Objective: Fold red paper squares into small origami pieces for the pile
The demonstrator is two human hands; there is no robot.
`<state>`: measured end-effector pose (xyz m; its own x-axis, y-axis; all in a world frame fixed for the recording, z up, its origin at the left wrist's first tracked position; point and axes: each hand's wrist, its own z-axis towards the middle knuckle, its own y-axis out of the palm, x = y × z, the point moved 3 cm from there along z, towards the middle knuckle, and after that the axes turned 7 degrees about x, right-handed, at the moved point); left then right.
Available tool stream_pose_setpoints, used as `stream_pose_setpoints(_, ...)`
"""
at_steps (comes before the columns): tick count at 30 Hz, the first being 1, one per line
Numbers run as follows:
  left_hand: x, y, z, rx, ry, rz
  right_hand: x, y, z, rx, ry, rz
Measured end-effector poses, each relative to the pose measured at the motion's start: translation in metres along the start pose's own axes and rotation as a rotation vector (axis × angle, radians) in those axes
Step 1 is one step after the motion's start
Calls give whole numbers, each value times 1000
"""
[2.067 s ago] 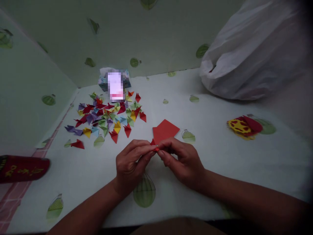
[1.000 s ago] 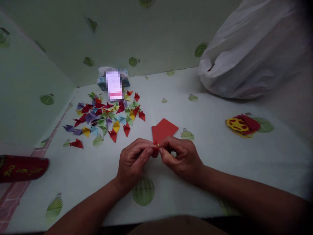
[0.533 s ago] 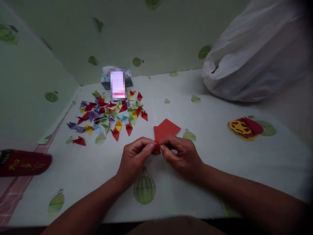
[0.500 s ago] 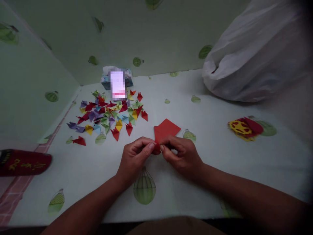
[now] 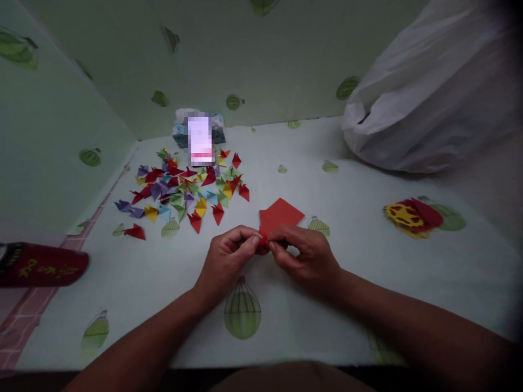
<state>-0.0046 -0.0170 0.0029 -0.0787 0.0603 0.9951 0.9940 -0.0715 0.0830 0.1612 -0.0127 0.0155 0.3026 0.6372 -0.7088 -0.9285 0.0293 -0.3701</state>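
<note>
A small folded piece of red paper point(image 5: 263, 246) is pinched between my two hands, most of it covered by the fingers. My left hand point(image 5: 232, 253) grips its left side between thumb and forefinger. From the right, my right hand point(image 5: 306, 256) pinches the same piece, the fingertips of both hands almost meeting. Just beyond the hands lie flat red paper squares point(image 5: 283, 212), partly hidden behind my right hand. To the left, a spread of small folded paper cranes point(image 5: 180, 193) in red, yellow, green, blue and purple covers the table; a single red crane point(image 5: 135, 231) sits apart.
Behind the cranes a lit phone point(image 5: 200, 140), blurred out, leans on a tissue box point(image 5: 180, 133). A large white plastic bag point(image 5: 408, 120) fills the back right. Red and yellow cut-out pieces point(image 5: 412, 216) lie at right. A dark red cylinder point(image 5: 47, 265) rests at the left edge.
The whole view has shifted slightly. Both hands keep their pinch on the folded red paper, with only slight finger movement.
</note>
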Motion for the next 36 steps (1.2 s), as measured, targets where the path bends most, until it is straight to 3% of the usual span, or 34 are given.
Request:
stream_pose_setpoints(11,5,2,0,59,126,90,1,-1,1,22,38,-3)
stream_pose_setpoints(24,7,5,2,24,44,41,1,0,1,55,37,-31)
stream_pose_setpoints(29,2,4,2,43,-33,24,3,0,1,49,137,21)
stream_pose_setpoints(36,0,-1,5,125,-37,107,11,0,0,-39,381,136)
